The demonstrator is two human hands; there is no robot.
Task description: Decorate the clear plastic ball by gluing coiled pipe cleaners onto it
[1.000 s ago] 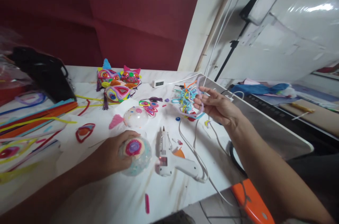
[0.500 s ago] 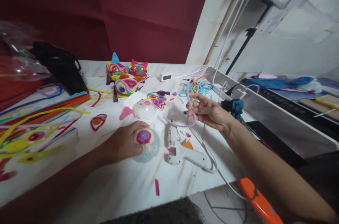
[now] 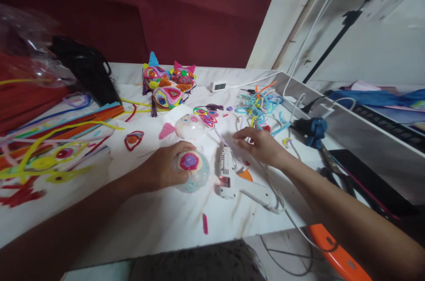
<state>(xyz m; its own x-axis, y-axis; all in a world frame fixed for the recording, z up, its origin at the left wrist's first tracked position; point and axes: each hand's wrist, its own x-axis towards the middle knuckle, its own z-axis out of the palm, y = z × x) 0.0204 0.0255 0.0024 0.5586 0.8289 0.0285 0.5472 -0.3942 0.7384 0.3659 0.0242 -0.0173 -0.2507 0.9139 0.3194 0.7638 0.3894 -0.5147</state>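
Note:
My left hand [image 3: 169, 167] is wrapped round the side of a clear plastic ball [image 3: 195, 179], which bears a coiled disc [image 3: 189, 161] of purple, pink and cream. To the right of the ball lies a white hot glue gun [image 3: 227, 179], its nozzle pointing away and a red light glowing on its body. My right hand [image 3: 257, 144] hovers just right of the nozzle, fingers loosely bent and apart, with nothing visible in them. Part of a lilac pipe cleaner [image 3: 220, 136] shows by the nozzle. Behind the ball rests another clear ball [image 3: 191, 128] with a pink fin [image 3: 167, 130].
Finished colourful ornaments [image 3: 168, 95] stand at the back beside a small digital display [image 3: 218, 86]. Pipe cleaners [image 3: 83, 126] spread over the left; a tangle of scraps [image 3: 259, 106] lies back right. Scissors [image 3: 332, 166] and a black tablet-like slab [image 3: 368, 175] lie right. The glue gun's cord [image 3: 282, 203] trails over the front edge.
My right hand has come down towards the glue gun's nozzle, and the lilac pipe cleaner it held up is now low by the nozzle. My left hand keeps the ball. The view has shifted.

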